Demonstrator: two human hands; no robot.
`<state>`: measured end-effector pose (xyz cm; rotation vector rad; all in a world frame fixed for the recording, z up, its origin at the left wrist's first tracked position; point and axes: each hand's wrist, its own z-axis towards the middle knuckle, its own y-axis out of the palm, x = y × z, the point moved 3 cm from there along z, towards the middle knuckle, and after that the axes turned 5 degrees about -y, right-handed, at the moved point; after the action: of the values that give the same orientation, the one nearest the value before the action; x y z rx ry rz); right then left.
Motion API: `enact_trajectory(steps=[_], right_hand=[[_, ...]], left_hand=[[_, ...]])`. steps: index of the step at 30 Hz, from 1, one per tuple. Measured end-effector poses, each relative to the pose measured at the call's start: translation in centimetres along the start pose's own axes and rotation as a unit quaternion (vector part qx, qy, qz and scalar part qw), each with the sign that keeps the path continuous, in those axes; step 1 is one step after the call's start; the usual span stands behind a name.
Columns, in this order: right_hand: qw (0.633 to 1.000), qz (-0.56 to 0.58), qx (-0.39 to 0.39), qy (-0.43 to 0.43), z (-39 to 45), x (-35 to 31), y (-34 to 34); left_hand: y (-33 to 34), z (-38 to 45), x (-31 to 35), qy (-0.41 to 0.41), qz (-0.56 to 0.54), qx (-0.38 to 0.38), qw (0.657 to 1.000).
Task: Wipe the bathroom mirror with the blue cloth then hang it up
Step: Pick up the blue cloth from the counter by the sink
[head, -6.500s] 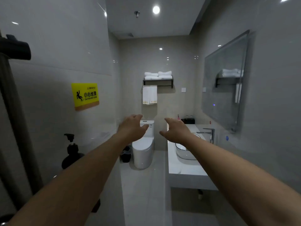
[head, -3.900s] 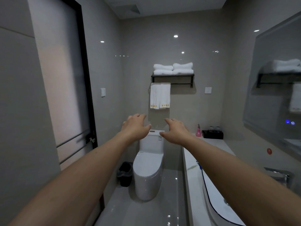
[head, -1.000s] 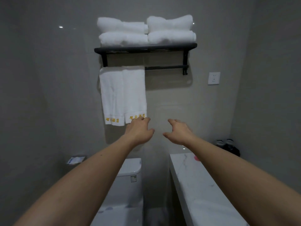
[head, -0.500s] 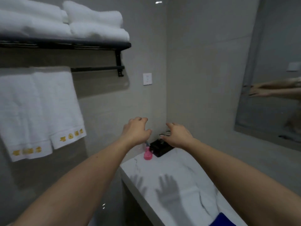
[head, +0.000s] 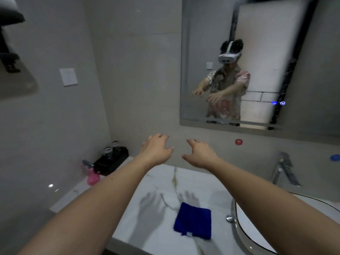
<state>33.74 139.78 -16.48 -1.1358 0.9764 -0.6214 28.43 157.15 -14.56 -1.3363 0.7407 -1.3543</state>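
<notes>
1. Grey tiled walls enclose a bathroom corner; the mirror (head: 257, 61) hangs above the white marble counter (head: 147, 190), and its glass reflects a person wearing a headset with both arms stretched forward.
2. Set into the counter at its right end is the white sink (head: 276, 227), with a chrome faucet (head: 283, 170) behind it against the wall.
3. Folded flat on the counter, near its front edge and just left of the sink rim, lies the blue cloth (head: 193, 222); a small white tag shows at its near edge; nothing touches it.
4. At the counter's far left corner stands a black tray (head: 110, 162) holding small bottles, with a pink bottle (head: 93, 178) just beside it.
5. Above the counter, between cloth and mirror, hover the left hand (head: 156, 150) and the right hand (head: 200, 154); fingers on both are spread and loosely bent, gripping nothing.
6. The step in hand looks to be picking up the cloth; the nearer right hand should drop straight down, pinch a whole folded edge so the layers lift together, and keep clear of the sink rim; a gathered, flat pad would suit broad passes across the glass.
</notes>
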Motion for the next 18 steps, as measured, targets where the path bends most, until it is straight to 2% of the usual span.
enact_trajectory(steps=[8, 18], right_hand=[[0.998, 0.012, -0.011, 0.063, -3.1, 9.1, 2.6], [0.991, 0.062, -0.081, 0.089, -4.9, 13.8, 13.2]], left_hand=[[8.3, 0.8, 5.7, 0.035, -0.010, -0.054, 0.998], [19.2, -1.5, 5.2, 0.006, 0.020, -0.113, 0.993]])
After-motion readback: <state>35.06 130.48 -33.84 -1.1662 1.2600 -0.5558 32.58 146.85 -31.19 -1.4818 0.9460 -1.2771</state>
